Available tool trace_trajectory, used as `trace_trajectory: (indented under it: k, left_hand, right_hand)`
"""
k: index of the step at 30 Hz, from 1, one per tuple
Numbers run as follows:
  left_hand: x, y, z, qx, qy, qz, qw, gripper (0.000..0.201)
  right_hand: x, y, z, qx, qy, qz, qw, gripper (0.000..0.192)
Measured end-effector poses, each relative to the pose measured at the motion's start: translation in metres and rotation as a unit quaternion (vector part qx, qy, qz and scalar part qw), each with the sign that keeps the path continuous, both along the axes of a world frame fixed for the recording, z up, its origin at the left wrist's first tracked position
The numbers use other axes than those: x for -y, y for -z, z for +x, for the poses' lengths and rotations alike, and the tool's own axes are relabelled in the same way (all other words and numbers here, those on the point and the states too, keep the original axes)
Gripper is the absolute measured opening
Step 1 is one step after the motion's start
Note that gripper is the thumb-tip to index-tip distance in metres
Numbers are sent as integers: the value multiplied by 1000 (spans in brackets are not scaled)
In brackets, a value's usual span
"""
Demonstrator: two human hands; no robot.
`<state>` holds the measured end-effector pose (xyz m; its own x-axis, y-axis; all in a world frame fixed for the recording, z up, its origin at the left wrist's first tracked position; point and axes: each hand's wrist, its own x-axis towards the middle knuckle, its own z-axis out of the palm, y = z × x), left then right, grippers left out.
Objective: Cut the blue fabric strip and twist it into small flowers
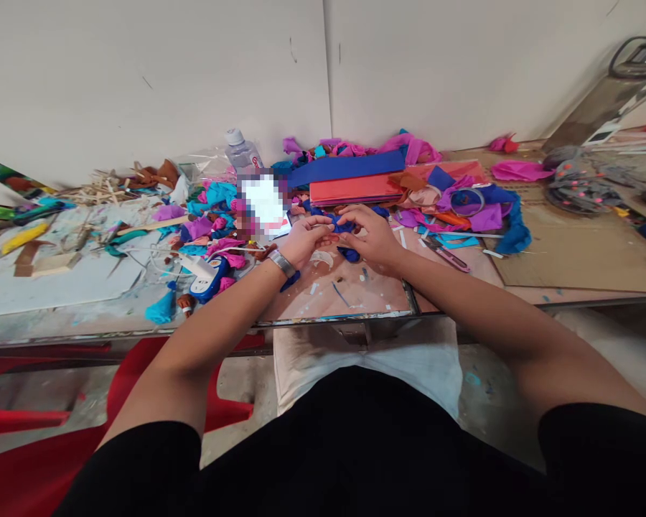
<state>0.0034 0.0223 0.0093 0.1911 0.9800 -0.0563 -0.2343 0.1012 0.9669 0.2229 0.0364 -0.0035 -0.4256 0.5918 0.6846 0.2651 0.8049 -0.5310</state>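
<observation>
Between my two hands, just above the table's near part, is a piece of dark blue crepe paper [343, 225]. My left hand [303, 241], with a metal watch band at the wrist, pinches it from the left. From the right, the fingers of my right hand [375, 235] are closed on the same piece. Another blue scrap [349, 254] lies just below the fingers. Behind the hands are a stack of red paper strips [355, 190] and a folded blue strip [349, 169]. A phone with a bright, blurred screen [266, 205] leans beyond my left hand.
Crumpled coloured paper [215, 201] covers much of the table's back. A bottle [242, 149] stands near the wall. At left are a power strip [211, 280] and a yellow-handled tool [26, 237]. A pink cutter [449, 256] and cardboard [576, 258] lie to the right.
</observation>
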Motion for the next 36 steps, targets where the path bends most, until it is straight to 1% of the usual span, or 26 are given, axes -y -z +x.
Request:
trace_trajectory:
  k: [3, 6, 9, 12, 15, 18, 22, 24, 26, 30, 36]
  left_hand:
    - [0, 2, 0, -23, 4, 6, 1000, 51]
    - [-2, 5, -1, -60, -7, 42, 997, 51]
    - [-5, 8, -2, -94, -7, 127, 987, 47]
    - [-7, 10, -3, -133, 9, 221, 966, 36]
    - [-8, 12, -5, -156, 18, 275, 949, 25]
    - [-8, 13, -6, -171, 6, 294, 940, 23]
    - [-6, 13, -7, -226, -21, 322, 919, 31]
    - [-5, 11, -7, -240, -31, 335, 911, 34]
    - [-4, 10, -7, -246, -41, 345, 905, 41]
    - [-3, 7, -6, -252, -55, 357, 898, 52]
    - [-2, 8, -7, -254, -69, 361, 895, 52]
  right_hand:
    - [0, 0, -2, -10, -16, 0, 1000, 20]
    - [-1, 1, -3, -20, -15, 1, 1000, 15]
    - [-2, 2, -3, -22, -11, -12, 1000, 14]
    - [-2, 2, -1, -17, -6, -13, 1000, 15]
    - [-2, 3, 0, -19, 2, -5, 1000, 15]
    - [-3, 3, 0, -31, 4, -2, 1000, 15]
    - [-3, 2, -1, -39, 5, -4, 999, 18]
    - [-2, 1, -1, -41, 6, -3, 999, 19]
    - [-1, 0, -1, -42, 6, -2, 999, 21]
    - [1, -2, -1, -45, 11, -1, 999, 26]
    - [2, -4, 0, -41, 10, 3, 999, 26]
